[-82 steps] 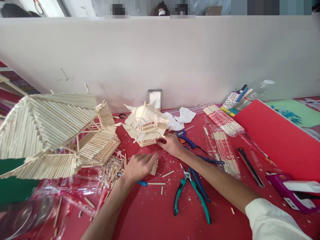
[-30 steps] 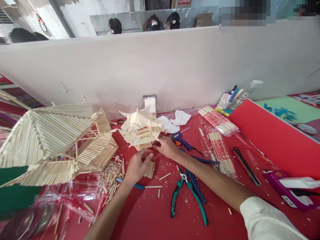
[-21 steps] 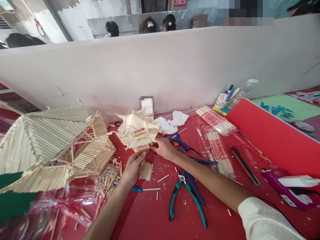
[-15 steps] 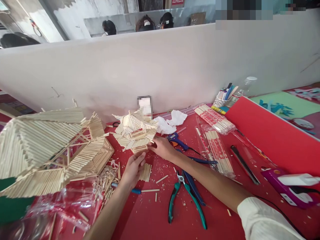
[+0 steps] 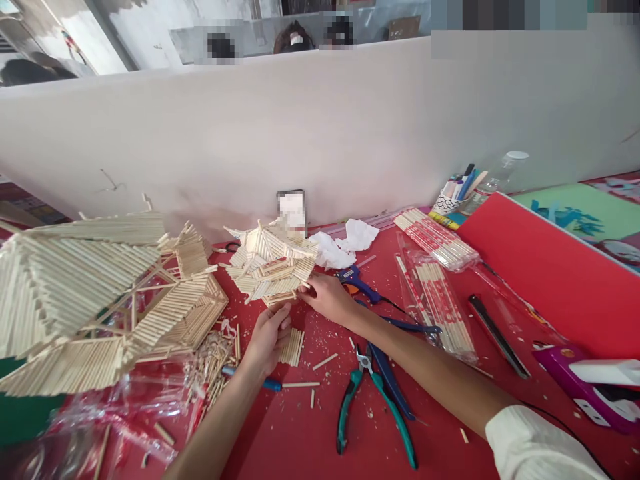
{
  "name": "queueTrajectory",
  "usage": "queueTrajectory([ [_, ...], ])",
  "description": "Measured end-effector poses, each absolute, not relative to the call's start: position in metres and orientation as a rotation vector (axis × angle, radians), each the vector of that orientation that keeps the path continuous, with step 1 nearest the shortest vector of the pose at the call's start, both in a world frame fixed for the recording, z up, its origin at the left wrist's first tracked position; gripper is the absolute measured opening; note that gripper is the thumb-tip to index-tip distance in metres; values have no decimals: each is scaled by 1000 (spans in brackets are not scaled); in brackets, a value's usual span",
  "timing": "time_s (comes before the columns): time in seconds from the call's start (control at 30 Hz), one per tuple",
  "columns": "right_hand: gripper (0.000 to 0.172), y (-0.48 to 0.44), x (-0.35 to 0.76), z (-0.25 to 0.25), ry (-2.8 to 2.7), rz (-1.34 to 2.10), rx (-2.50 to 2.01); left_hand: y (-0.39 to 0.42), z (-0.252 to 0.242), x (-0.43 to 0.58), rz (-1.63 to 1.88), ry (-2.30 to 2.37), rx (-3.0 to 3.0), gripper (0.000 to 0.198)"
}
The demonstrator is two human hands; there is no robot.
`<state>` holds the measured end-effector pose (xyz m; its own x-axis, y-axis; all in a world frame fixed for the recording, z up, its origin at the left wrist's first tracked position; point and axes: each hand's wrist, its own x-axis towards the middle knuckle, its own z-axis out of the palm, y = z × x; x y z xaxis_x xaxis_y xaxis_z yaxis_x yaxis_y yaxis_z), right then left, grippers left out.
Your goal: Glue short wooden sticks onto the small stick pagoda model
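Note:
A small model of pale wooden sticks (image 5: 270,263) is tilted up off the red table (image 5: 300,433) near the middle. My right hand (image 5: 327,298) grips its lower right edge with closed fingers. My left hand (image 5: 267,333) reaches up under its base, fingertips touching the bottom sticks. A small flat panel of glued sticks (image 5: 291,347) lies on the table just right of my left hand.
A large stick roof model (image 5: 100,287) fills the left. Loose stick offcuts (image 5: 215,360), teal pliers (image 5: 350,400), a blue glue gun (image 5: 357,283), wrapped chopstick packs (image 5: 440,300), a purple tool (image 5: 585,387) and white tissue (image 5: 345,243) lie around. A white partition (image 5: 320,127) stands behind.
My left hand has left the table and the flat stick panel and risen to the small model's base. The model has been tipped up and shifted slightly left by my right hand.

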<state>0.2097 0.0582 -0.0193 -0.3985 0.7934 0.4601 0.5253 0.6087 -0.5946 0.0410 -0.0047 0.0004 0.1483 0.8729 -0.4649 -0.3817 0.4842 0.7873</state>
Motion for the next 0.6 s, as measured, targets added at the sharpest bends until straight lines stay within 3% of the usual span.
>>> queueTrajectory([
  [0.6, 12, 57, 212, -9, -2111, 448, -1083, -1, 1, 41, 986, 1079, 541, 51],
])
